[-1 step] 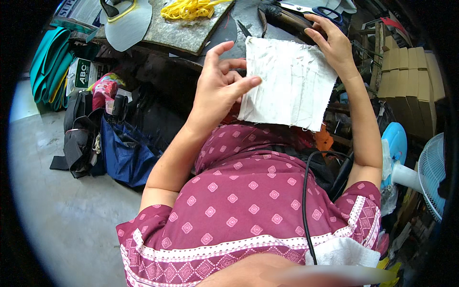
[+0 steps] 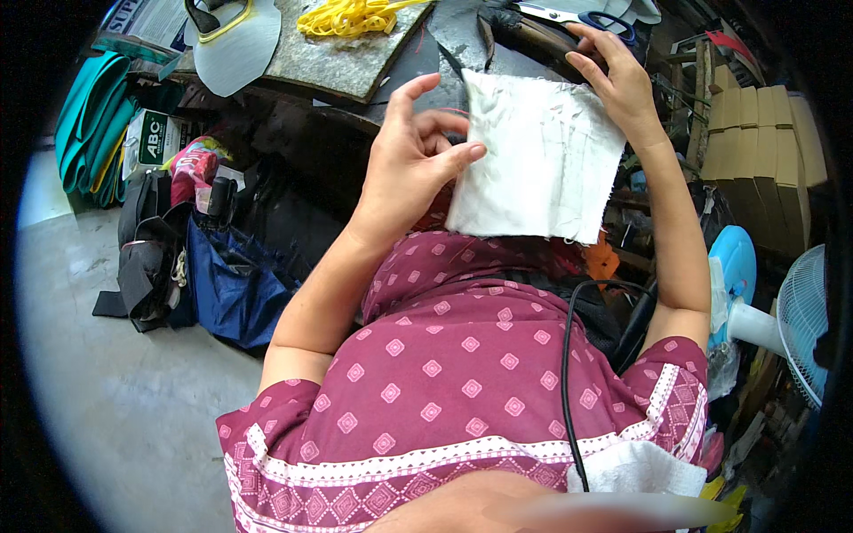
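A squarish piece of white cloth [image 2: 533, 160] with frayed edges and creases is held up in front of my lap. My left hand [image 2: 416, 160] pinches its left edge, thumb in front, the index finger raised and bent. At the upper right corner is my right hand [image 2: 629, 93], touching the cloth. Its thumb and index finger curl above that corner with a gap between them. The lower fingers of this hand are partly hidden by the cloth.
Ahead is a worktop with a rough stone slab [image 2: 342, 67], yellow strips [image 2: 348, 18] and blue-handled scissors [image 2: 609, 25]. Bags [image 2: 235, 284] lie on the floor at left. Stacked tan boxes [image 2: 755, 133] and a fan [image 2: 800, 324] stand at right. A black cable [image 2: 567, 373] crosses my shirt.
The cloth's left edge has shifted slightly right, and its left part looks smoother. My left hand has moved a little with it; my right hand is nearly still.
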Demonstrator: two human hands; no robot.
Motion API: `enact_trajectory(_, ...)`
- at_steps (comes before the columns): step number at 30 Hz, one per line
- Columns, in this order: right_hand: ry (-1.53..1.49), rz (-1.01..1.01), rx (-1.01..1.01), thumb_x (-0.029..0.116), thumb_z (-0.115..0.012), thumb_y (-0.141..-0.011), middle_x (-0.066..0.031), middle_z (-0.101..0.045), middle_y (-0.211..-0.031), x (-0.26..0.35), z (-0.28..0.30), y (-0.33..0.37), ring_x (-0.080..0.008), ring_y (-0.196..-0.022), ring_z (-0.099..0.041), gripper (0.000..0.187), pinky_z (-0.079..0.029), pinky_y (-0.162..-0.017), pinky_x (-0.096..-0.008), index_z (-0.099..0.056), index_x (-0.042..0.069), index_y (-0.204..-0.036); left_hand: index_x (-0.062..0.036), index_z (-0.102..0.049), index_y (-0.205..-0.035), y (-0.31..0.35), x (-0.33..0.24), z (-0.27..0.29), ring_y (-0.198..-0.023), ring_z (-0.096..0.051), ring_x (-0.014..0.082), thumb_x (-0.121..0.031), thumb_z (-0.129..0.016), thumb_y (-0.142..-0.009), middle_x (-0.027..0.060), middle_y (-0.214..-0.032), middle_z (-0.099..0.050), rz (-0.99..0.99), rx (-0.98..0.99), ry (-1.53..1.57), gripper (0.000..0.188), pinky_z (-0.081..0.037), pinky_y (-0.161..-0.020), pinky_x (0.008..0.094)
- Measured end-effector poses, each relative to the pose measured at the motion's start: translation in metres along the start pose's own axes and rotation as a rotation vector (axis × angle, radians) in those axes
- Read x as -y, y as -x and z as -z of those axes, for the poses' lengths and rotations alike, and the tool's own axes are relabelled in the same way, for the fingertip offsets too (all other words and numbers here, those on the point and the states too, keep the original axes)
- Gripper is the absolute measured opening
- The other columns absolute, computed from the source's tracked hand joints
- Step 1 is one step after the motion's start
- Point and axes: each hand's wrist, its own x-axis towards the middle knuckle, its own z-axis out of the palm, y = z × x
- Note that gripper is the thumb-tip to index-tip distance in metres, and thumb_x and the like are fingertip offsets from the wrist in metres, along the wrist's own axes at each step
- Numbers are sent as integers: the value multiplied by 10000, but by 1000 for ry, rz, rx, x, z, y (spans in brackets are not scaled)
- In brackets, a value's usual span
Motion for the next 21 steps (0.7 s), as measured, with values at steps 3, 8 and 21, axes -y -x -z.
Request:
enact_trajectory(3, 335, 259, -282, 261, -660, -926, -88, -612, -1157, 10, 6, 6, -238, -1061, -600, 380, -493, -895, -341, -616, 149, -1287, -28, -457, -1352, -5, 1, -3, -717, -524, 58, 26, -629, -886, 53, -981, -615, -193, -5, -299, 500, -477, -660, 215)
enact_trajectory(8, 176, 275, -197, 204, -718, -861, -121, -599, -1261, 43, 13, 44, -301, -1174, -566, 525, -466, -993, -379, -556, 106, -1350, -20, -545, -1218, -14, 6, 4, -871, -480, 66, 37, -476, -924, 9, -966, -523, -310, -137, -38, 308, -412, -798, 202)
enact_trajectory(21, 149, 163, 313, 372, -674, -848, -146, -368, -1541, 54, 9, 77, -325, -1434, -328, 890, -197, -1193, -472, -203, 139, -1566, 28, -586, -1181, -34, 5, 38, -642, -458, 48, -232, -782, -852, -9, -724, -596, -57, -170, -335, 463, -417, -584, 214)
